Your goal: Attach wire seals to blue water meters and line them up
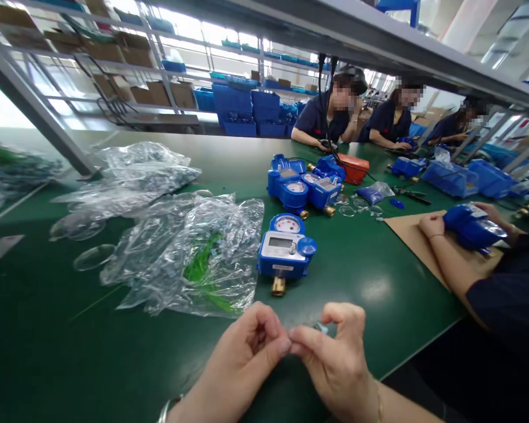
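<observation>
My left hand (251, 352) is closed in a pinch, its thumb and fingertip meeting the fingertips of my right hand (341, 358) above the table's front part. Whatever is between those fingertips is too small to make out. A small light-blue piece (321, 327) shows in the curled fingers of my right hand. Just beyond my hands stands a blue water meter (284, 252) with a grey display, a round dial and a brass fitting toward me. To its left lies a clear plastic bag (158, 258) with green strands (201, 261) in it.
More blue meters (295, 191) stand farther back, near a red-orange box (353, 169), clear rings (347, 210) and pliers (412, 194). At right, a co-worker's hands hold a meter (471, 226) over cardboard (405, 235). Another bag pile (132, 176) lies by a metal post (48, 106).
</observation>
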`<move>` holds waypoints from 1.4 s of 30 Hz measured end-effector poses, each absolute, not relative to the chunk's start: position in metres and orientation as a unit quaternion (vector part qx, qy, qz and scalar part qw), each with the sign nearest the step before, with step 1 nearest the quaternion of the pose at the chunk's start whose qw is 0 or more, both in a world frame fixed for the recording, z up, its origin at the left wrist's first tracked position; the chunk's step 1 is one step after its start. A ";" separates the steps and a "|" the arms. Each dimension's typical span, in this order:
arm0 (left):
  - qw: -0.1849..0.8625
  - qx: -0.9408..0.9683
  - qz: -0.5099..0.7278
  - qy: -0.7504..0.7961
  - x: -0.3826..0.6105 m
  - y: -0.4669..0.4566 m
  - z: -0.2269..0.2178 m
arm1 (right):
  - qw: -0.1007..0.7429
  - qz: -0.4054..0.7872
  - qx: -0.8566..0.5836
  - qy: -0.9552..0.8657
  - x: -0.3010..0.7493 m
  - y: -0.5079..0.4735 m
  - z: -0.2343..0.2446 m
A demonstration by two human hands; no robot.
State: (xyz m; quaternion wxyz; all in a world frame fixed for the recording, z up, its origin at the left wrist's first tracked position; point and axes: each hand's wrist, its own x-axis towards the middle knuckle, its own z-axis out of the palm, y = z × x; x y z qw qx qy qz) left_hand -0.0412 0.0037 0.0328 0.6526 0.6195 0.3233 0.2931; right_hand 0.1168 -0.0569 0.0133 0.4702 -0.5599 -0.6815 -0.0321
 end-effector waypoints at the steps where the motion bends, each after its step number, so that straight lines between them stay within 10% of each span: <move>1: 0.672 0.600 0.283 0.330 -0.036 0.004 0.031 | 0.473 -0.006 -0.560 -0.680 0.120 -0.058 0.012; 5: 0.704 0.557 0.257 0.357 -0.014 0.011 0.018 | 0.479 0.153 -0.563 -0.656 0.138 -0.055 0.006; 18: 0.719 0.443 0.283 0.456 0.050 0.019 -0.029 | 0.430 -0.081 -0.605 -0.665 0.203 -0.006 0.005; 42: 0.685 0.467 0.339 0.445 0.055 0.032 -0.043 | 0.335 -0.126 -0.582 -0.730 0.205 0.006 0.008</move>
